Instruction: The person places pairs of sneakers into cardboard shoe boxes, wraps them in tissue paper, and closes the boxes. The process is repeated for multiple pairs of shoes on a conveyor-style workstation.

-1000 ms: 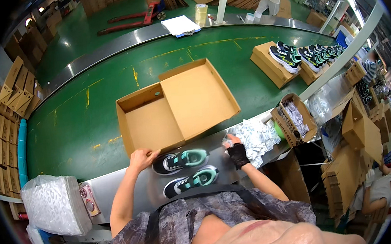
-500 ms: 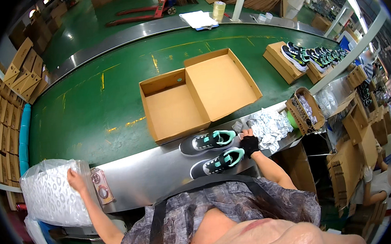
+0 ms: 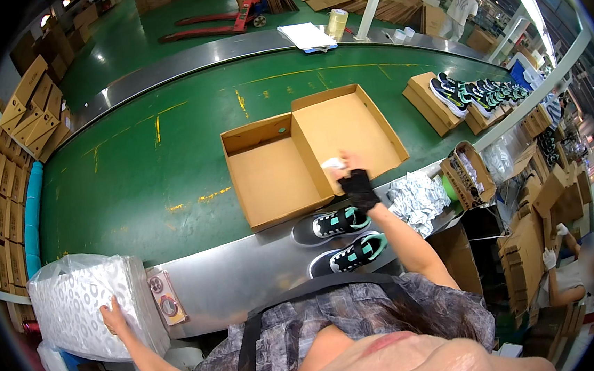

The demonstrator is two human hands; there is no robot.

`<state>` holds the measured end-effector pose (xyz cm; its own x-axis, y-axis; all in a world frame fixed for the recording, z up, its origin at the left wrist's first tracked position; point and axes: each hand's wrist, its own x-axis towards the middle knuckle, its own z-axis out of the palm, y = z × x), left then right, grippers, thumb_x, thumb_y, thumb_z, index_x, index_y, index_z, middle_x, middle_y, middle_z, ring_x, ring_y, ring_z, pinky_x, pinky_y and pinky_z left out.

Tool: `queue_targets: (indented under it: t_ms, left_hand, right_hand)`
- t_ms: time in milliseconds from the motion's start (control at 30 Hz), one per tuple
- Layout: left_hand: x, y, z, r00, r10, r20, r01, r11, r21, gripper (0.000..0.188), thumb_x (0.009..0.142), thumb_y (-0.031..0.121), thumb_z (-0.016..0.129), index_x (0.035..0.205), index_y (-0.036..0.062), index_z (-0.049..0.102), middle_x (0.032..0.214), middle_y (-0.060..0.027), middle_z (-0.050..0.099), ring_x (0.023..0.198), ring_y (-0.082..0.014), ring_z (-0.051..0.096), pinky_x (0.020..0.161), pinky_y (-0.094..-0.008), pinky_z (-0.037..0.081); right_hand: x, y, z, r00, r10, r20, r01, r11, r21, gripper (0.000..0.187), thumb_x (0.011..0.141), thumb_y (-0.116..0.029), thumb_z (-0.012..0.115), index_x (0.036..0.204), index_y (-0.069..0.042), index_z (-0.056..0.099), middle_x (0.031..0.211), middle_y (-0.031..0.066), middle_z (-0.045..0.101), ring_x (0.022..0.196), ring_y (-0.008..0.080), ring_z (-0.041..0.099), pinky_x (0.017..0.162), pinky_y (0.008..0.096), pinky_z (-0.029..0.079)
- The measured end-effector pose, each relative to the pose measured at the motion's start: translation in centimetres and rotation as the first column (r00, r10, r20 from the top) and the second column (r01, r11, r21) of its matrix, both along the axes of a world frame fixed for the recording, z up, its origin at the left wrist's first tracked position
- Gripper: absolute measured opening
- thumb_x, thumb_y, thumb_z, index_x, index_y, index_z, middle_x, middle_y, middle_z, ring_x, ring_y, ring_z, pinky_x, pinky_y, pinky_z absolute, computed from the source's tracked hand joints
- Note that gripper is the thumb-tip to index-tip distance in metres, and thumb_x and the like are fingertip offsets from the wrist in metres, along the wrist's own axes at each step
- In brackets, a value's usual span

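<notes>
My left hand (image 3: 114, 317) rests with fingers stretched on a stack of white patterned wrapping paper (image 3: 76, 300) inside clear plastic. My right hand (image 3: 354, 181), in a black fingerless glove, is over the open brown shoebox (image 3: 268, 174), near the fold between box and lid (image 3: 355, 128). A small white packet (image 3: 333, 163) is in its fingers, slightly blurred. Below the box, two black and grey sneakers with mint lining lie side by side on the metal ledge: the upper sneaker (image 3: 331, 223) and the lower sneaker (image 3: 348, 253). My right forearm passes close to their heels.
A heap of white packets (image 3: 418, 200) lies right of the sneakers, beside a carton (image 3: 467, 175). A phone (image 3: 167, 297) lies by the paper stack. More sneakers on boxes (image 3: 471, 98) line the green belt. A co-worker (image 3: 575, 268) is at far right.
My right hand has moved from the packet heap up and left over the shoebox, carrying a small white packet. My left hand has slid down on the paper stack.
</notes>
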<state>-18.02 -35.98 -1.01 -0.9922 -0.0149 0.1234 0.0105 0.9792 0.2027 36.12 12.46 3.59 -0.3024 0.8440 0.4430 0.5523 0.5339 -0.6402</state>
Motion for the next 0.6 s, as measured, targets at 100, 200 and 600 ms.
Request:
queue_targets:
  t_ms: [100, 200, 600]
  left_hand:
    - [1.7, 2.0, 1.8, 0.999, -0.047, -0.005, 0.046, 0.995, -0.088, 0.04, 0.078, 0.051, 0.05, 0.092, 0.0125, 0.05, 0.103, -0.0093, 0.051, 0.103, -0.0311, 0.043, 0.082, -0.0522, 0.033]
    - [1.5, 1.8, 0.2, 0.993, -0.12, 0.001, 0.12, 0.993, -0.013, 0.037, 0.08, 0.047, 0.048, 0.088, 0.0106, 0.05, 0.098, -0.0087, 0.052, 0.099, -0.0315, 0.044, 0.08, -0.0516, 0.033]
    - [2.5, 3.2, 0.0, 0.982, -0.108, -0.157, 0.074, 0.976, -0.204, 0.044, 0.088, 0.041, 0.033, 0.118, 0.0117, 0.046, 0.128, -0.0109, 0.039, 0.116, -0.0315, 0.037, 0.085, -0.0614, 0.027]
  right_hand:
    - [-3.6, -1.4, -2.9, 0.868, 0.261, 0.423, -0.196, 0.962, -0.191, 0.054, 0.08, -0.036, 0.053, 0.124, -0.01, 0.037, 0.128, 0.0218, 0.032, 0.111, 0.0376, 0.041, 0.087, 0.0414, 0.039]
    - [-5.5, -3.3, -5.5, 0.652, 0.439, 0.619, -0.339, 0.898, -0.28, 0.033, 0.084, -0.03, 0.045, 0.111, -0.012, 0.044, 0.115, 0.0145, 0.046, 0.102, 0.0317, 0.049, 0.085, 0.0373, 0.039]
    - [-6.2, -4.6, -5.9, 0.682, 0.493, 0.541, -0.401, 0.87, -0.287, 0.025, 0.087, -0.027, 0.027, 0.085, -0.013, 0.049, 0.083, 0.0101, 0.057, 0.084, 0.027, 0.055, 0.071, 0.0361, 0.038]
